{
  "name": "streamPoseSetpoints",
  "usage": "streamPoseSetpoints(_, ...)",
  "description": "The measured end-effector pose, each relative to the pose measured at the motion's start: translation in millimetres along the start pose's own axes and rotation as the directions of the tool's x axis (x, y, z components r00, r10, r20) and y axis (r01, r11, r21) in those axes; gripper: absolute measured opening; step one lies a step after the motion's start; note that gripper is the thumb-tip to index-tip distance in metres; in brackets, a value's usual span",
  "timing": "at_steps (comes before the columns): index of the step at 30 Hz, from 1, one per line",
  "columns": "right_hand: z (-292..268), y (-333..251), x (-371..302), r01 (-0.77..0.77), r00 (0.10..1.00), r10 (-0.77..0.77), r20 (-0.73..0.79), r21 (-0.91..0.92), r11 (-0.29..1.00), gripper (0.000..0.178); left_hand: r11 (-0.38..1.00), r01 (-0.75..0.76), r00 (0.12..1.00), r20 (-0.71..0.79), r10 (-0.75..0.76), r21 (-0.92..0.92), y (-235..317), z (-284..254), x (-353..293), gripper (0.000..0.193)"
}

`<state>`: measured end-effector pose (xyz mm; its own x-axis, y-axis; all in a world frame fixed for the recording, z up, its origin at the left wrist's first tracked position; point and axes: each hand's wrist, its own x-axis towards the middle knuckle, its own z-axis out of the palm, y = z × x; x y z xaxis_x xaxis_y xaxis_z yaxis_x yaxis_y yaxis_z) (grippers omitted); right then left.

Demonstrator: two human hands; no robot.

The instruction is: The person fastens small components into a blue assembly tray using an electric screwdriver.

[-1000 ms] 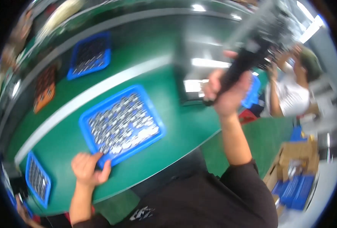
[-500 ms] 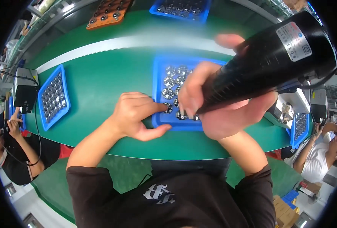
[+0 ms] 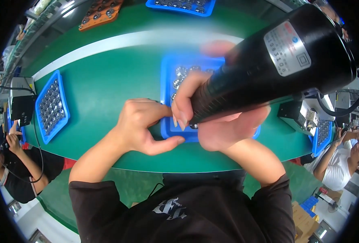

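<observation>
Blue tray (image 3: 168,77) of small metal parts lies under both hands' fingers. Left hand (image 3: 141,125) rests curled at its left edge, thumb on the near rim, holding nothing. Right hand (image 3: 212,121) is clenched around the black electric screwdriver (image 3: 268,69), its tip hidden behind the fingers.

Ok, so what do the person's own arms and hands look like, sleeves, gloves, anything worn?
Both hands are bare: no gloves, rings or watch can be seen on the left hand or the right hand. The forearms are uncovered too. A black short-sleeved shirt ends in a sleeve near each elbow and has a small white print on the chest. The right hand's fingernails are fairly long.
</observation>
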<state>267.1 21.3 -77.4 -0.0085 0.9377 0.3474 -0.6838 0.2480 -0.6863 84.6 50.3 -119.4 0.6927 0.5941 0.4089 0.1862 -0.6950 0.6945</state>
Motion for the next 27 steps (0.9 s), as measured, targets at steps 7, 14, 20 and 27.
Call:
streamPoseSetpoints(7,-6,7,-3,-0.024,1.0,0.024,0.0,-0.147,0.989,0.077,1.0,-0.003,1.0,0.003,0.003,0.03,2,-1,1,0.038)
streamPoseSetpoints(14,-5,4,-8,-0.141,0.982,0.182,0.052,-0.439,0.887,0.114,1.0,-0.004,1.0,0.0,0.004,0.02,0,1,-5,0.04)
streamPoseSetpoints(20,-1,13,-13,-0.036,0.994,0.08,0.078,-0.451,0.892,0.115,0.998,0.053,0.998,0.017,-0.054,0.019,4,-3,-7,0.04)
streamPoseSetpoints(27,-2,21,-17,-0.022,0.981,0.106,0.162,-0.452,0.892,0.114,0.996,0.055,0.998,0.012,-0.056,0.065,11,-6,-8,0.041)
